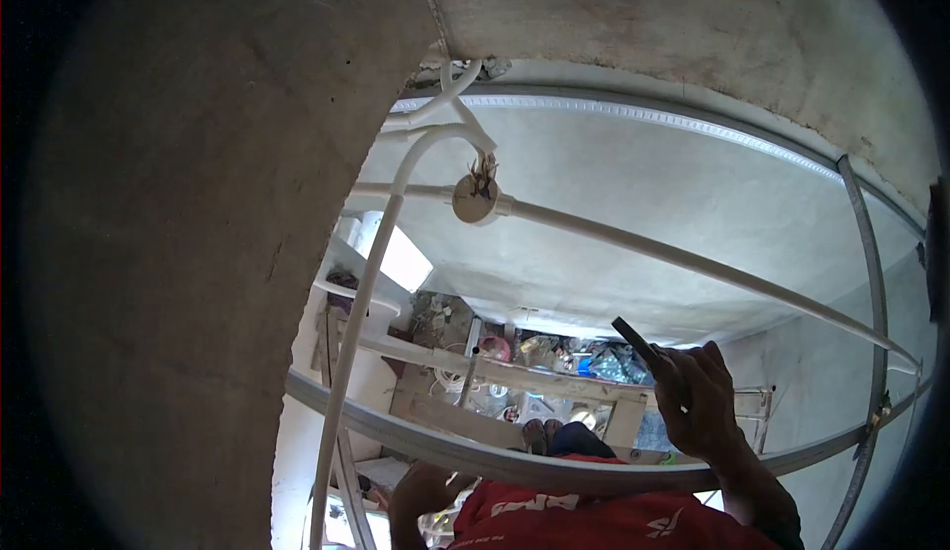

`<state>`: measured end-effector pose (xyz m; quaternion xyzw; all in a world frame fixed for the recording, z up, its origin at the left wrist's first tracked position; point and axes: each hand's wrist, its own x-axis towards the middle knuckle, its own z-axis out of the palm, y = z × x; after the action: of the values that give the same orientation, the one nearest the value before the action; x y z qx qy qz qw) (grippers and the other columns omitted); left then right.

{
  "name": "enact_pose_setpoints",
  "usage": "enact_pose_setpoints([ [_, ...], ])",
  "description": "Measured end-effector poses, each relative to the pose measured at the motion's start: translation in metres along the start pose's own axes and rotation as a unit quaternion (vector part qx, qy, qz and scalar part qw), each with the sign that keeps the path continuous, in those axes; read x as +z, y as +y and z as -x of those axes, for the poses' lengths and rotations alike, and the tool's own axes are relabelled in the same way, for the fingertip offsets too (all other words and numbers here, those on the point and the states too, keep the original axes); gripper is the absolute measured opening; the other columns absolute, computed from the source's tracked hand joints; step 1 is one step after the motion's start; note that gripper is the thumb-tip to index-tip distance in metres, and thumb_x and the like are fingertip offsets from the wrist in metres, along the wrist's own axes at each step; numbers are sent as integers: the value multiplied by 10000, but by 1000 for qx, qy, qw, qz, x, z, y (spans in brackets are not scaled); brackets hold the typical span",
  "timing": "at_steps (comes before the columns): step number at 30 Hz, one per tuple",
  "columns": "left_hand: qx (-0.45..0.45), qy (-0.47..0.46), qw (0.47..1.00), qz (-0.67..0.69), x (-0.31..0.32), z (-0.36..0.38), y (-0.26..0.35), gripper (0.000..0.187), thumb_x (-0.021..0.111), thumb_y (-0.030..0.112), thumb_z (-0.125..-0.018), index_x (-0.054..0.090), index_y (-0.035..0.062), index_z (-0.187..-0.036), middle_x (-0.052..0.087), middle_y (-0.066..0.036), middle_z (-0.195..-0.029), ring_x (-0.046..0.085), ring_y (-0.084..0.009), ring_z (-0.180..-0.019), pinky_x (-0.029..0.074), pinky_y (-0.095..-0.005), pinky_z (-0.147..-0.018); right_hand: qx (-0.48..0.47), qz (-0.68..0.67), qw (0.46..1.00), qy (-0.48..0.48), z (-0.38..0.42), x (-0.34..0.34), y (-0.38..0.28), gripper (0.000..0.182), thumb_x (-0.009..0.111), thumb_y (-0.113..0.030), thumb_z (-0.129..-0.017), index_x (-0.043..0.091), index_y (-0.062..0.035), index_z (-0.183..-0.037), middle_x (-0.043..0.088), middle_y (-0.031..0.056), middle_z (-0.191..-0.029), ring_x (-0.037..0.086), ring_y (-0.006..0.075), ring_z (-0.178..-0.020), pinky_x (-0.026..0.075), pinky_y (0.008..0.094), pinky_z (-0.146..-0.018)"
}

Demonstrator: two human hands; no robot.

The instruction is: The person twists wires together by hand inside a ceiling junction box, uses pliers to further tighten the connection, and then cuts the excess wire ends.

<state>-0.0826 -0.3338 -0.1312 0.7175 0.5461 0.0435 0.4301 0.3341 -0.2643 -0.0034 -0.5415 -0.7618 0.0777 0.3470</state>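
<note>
My right hand (701, 406) is raised at the right, above the curved metal channel. Its fingers are closed round a dark, flat, bar-shaped tool (633, 337) that points up and left; the exact kind is not clear. Low at the left, my left hand (421, 494) is below the metal channel (445, 443), partly dim, with its fingers loosely apart and nothing seen in them. Ahead, a round white junction box (477, 200) with wire ends sticking out joins a white conduit pipe (633, 241). Another white pipe (381, 243) bends down at the left.
A rough concrete surface (188, 253) fills the left side. A second metal channel (633, 106) runs along the far wall, and a metal strip (871, 263) crosses at the right. Far below, wooden planks (445, 416) lie under my feet (541, 435), with scattered clutter (594, 360) beyond.
</note>
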Motion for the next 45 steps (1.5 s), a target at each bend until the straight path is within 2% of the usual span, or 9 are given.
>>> enact_pose_setpoints([
  [3, -9, -129, 991, 40, -56, 34, 74, 313, 799, 258, -922, 765, 67, -1168, 769, -171, -1118, 737, -336, -1073, 583, -452, -921, -8, -9, 1000, -20, 6, 6, 1, 236, 706, -26, -874, 656, 22, -1100, 662, 137, -881, 593, 313, -761, 450, 435, -743],
  [7, 280, -10, 946, 162, -101, 31, 134, 390, 873, 129, -791, 756, 69, -1158, 757, -134, -1184, 723, -309, -1125, 598, -435, -938, 19, -48, 998, -19, 9, 13, -10, 253, 724, -13, -837, 627, 11, -1069, 632, 167, -887, 576, 364, -787, 451, 472, -743],
  [15, 216, 451, 861, 94, -189, -174, 202, 251, 664, 239, -1013, 756, 14, -1077, 774, -107, -985, 738, -186, -916, 577, -355, -829, 88, -117, 989, -8, 20, 5, -12, 266, 717, -48, -911, 582, 26, -1127, 622, 188, -946, 616, 377, -813, 491, 495, -688],
  [23, 207, 554, 797, -118, -193, -250, 163, 174, 699, 160, -946, 744, 62, -1083, 759, -139, -1038, 715, -321, -968, 538, -453, -912, -37, -1, 999, -29, -2, -11, 8, 227, 696, 13, -828, 578, -6, -1021, 623, 164, -962, 618, 345, -826, 533, 427, -738],
  [29, 227, 508, 830, -35, -194, -260, 156, 211, 704, 175, -931, 748, 69, -1109, 758, -147, -1024, 703, -324, -1026, 505, -461, -962, 113, 18, 991, -62, -95, -38, -5, 376, 685, -108, -892, 593, -58, -1253, 567, 137, -910, 628, 321, -798, 534, 455, -767],
  [31, 237, 503, 831, -23, -193, -263, 154, 233, 707, 163, -921, 746, 60, -1127, 754, -154, -1048, 697, -328, -1038, 505, -460, -963, 83, -48, 982, -164, -150, -36, 8, 788, 640, -172, -939, 296, -151, -1648, 642, 160, -996, 642, 320, -816, 532, 449, -790],
  [33, 231, 542, 808, 0, -186, -267, 155, 237, 708, 139, -905, 745, 63, -1126, 740, -156, -1094, 680, -341, -1052, 498, -470, -971, 4, -63, 988, -139, -205, -13, -20, 867, 583, -203, -974, 104, -247, -1695, 680, 196, -995, 647, 344, -829, 537, 442, -830],
  [36, 235, 520, 821, -17, -183, -262, 156, 230, 714, 118, -892, 742, 74, -1116, 715, -138, -1142, 632, -335, -1101, 475, -459, -1010, -88, -35, 991, -91, -281, 44, 10, 186, 643, -110, -920, 708, -7, -1061, 724, 195, -1144, 693, 360, -1049, 528, 481, -933],
  [45, 228, 510, 829, -26, -184, -250, 163, 197, 696, 94, -896, 742, 70, -1086, 704, -135, -1160, 596, -323, -1147, 461, -448, -1035, -11, -127, 976, -178, -322, 81, 9, 379, 684, -49, -889, 639, 33, -1256, 750, 116, -1089, 674, 198, -995, 523, 369, -913],
])
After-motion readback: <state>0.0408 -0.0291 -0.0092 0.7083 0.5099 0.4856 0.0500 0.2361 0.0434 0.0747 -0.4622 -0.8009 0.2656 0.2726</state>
